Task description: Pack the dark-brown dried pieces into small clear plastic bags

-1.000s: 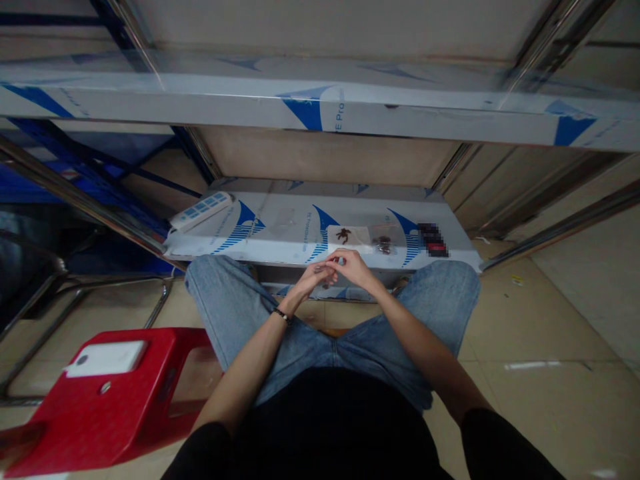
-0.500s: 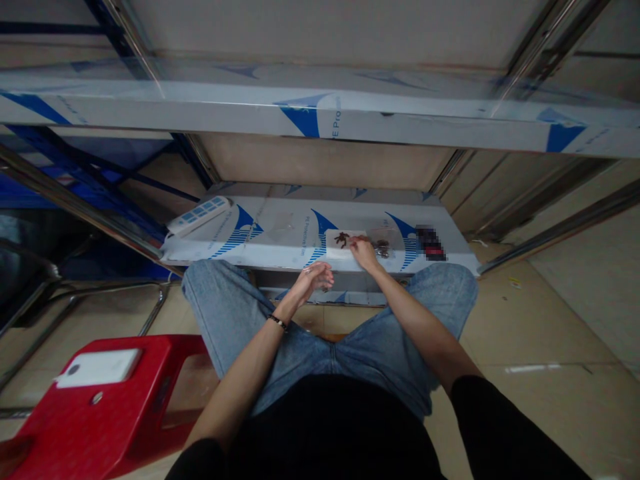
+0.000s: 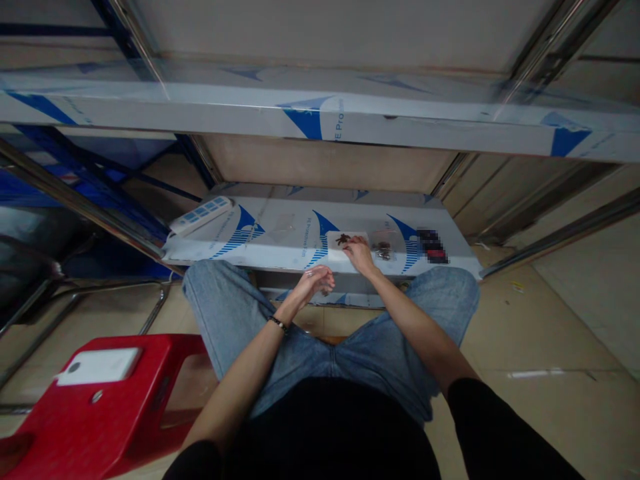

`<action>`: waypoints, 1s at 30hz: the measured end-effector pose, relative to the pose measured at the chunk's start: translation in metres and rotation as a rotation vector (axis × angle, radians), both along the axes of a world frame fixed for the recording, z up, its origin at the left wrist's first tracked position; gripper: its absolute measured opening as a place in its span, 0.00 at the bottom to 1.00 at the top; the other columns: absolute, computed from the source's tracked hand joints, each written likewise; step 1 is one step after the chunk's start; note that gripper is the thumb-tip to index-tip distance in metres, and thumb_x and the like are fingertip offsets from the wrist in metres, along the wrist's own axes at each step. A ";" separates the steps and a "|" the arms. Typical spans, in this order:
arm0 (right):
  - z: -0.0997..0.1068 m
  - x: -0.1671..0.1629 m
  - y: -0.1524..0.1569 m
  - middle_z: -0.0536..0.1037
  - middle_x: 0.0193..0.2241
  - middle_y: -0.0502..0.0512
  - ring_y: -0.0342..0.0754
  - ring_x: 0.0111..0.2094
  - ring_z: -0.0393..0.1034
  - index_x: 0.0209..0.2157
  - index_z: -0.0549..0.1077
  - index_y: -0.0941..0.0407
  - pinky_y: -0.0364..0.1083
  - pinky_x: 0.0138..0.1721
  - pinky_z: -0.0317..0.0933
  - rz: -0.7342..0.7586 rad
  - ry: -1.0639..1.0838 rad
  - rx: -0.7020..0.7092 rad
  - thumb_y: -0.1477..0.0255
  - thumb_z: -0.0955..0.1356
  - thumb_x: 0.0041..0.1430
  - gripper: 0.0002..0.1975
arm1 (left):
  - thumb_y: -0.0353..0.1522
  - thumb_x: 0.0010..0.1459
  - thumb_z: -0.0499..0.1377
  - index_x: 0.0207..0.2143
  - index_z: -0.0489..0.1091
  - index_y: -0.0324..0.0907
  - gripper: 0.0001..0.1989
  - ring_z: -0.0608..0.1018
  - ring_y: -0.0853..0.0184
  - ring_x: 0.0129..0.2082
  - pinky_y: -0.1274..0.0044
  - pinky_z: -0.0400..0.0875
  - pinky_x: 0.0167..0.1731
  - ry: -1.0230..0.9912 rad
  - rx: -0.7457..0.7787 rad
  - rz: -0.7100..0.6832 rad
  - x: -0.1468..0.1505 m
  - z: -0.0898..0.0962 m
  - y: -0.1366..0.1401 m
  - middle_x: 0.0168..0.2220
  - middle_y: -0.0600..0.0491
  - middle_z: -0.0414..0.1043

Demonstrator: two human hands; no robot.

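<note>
My right hand (image 3: 359, 255) is over a white rectangular sheet or pad (image 3: 336, 256), fingers bent and tips close together beside a small heap of dark brown pieces (image 3: 343, 239). Whatever is between those fingertips is too small to name. In front of the shelf edge hangs my left hand (image 3: 318, 280), above my lap, its fingers curled inward. A faint, small something shows at its fingertips, but I cannot make it out. Just right of the pad lies a clear plastic bag (image 3: 383, 249) with dark round pieces in it.
The low film-covered shelf (image 3: 280, 247) bears a white power strip (image 3: 203, 215) at left and a blurred-out dark item (image 3: 433, 245) at right. A higher shelf (image 3: 240, 117) crosses above. At lower left, a red stool (image 3: 125, 417) carries a white phone (image 3: 100, 367).
My right hand has shifted slightly left and down over the white pad, its fingers now nearer the pad's middle. My left hand has barely moved.
</note>
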State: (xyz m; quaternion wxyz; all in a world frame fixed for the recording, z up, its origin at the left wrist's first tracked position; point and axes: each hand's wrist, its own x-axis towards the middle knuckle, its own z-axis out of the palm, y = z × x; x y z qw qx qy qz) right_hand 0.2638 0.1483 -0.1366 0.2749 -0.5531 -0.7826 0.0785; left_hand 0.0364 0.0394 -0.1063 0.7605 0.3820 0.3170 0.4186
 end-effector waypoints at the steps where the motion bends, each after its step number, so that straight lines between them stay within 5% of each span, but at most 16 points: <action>1: 0.001 -0.003 0.000 0.79 0.43 0.62 0.56 0.50 0.69 0.38 0.80 0.57 0.54 0.57 0.60 0.001 0.068 0.006 0.75 0.69 0.61 0.07 | 0.43 0.53 0.70 0.38 0.72 0.37 0.20 0.81 0.64 0.32 0.74 0.76 0.34 0.007 0.007 -0.005 0.000 0.000 0.000 0.33 0.47 0.77; 6: 0.018 -0.026 -0.018 0.81 0.33 0.54 0.49 0.34 0.73 0.38 0.79 0.56 0.47 0.40 0.66 0.150 0.451 -0.092 0.73 0.69 0.60 0.06 | 0.42 0.52 0.71 0.35 0.71 0.36 0.19 0.80 0.64 0.33 0.75 0.75 0.35 0.041 0.051 -0.024 0.002 -0.002 0.000 0.33 0.47 0.76; 9: 0.034 -0.038 -0.044 0.81 0.32 0.53 0.47 0.32 0.73 0.36 0.80 0.56 0.44 0.36 0.64 0.264 0.535 -0.149 0.70 0.71 0.59 0.05 | 0.42 0.51 0.72 0.35 0.71 0.36 0.20 0.80 0.64 0.33 0.75 0.75 0.35 0.085 0.066 -0.027 0.002 -0.002 0.000 0.33 0.47 0.77; 16: 0.057 -0.046 -0.085 0.83 0.36 0.55 0.48 0.36 0.74 0.38 0.82 0.54 0.45 0.36 0.64 0.278 0.593 -0.195 0.67 0.71 0.61 0.07 | 0.42 0.50 0.72 0.34 0.74 0.35 0.19 0.80 0.65 0.29 0.77 0.72 0.30 0.212 0.092 -0.031 0.005 -0.004 0.000 0.31 0.46 0.78; 24: 0.064 -0.052 -0.089 0.82 0.36 0.55 0.47 0.36 0.74 0.36 0.82 0.54 0.44 0.34 0.63 0.385 0.575 -0.236 0.67 0.73 0.60 0.06 | 0.39 0.50 0.72 0.38 0.77 0.35 0.18 0.78 0.65 0.26 0.77 0.69 0.26 0.230 0.057 -0.035 0.006 -0.011 0.001 0.30 0.45 0.79; 30: 0.059 -0.043 -0.074 0.83 0.37 0.55 0.49 0.37 0.75 0.37 0.82 0.55 0.44 0.36 0.64 0.316 0.613 -0.186 0.65 0.72 0.61 0.09 | 0.40 0.50 0.73 0.34 0.74 0.35 0.19 0.80 0.65 0.31 0.77 0.73 0.32 0.148 0.086 -0.026 0.005 -0.009 0.004 0.31 0.47 0.77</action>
